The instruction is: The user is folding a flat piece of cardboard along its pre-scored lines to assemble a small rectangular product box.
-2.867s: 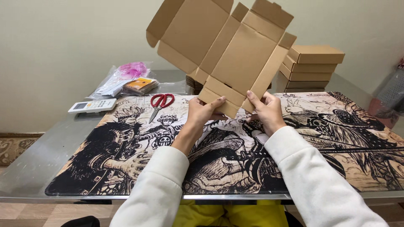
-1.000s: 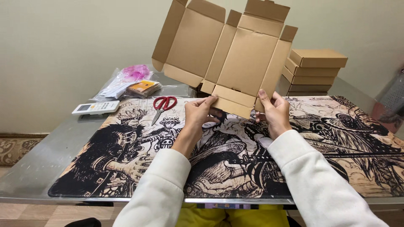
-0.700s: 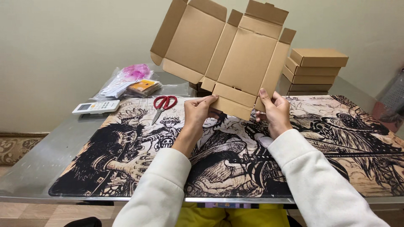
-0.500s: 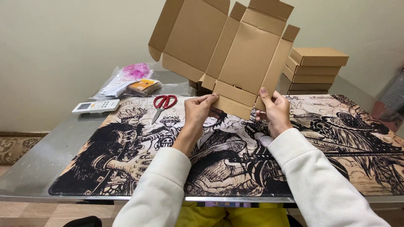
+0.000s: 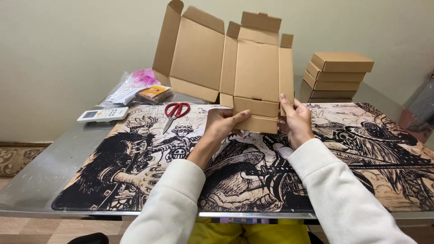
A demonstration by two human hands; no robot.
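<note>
scissors (image 5: 175, 111) left of cardboard blank (image 5: 235, 68), boxes (image 5: 337, 74) right

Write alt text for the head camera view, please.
Both hands, left hand and right hand, hold an unfolded cardboard box upright above a printed desk mat. Red scissors and stacked boxes sit behind.
</note>
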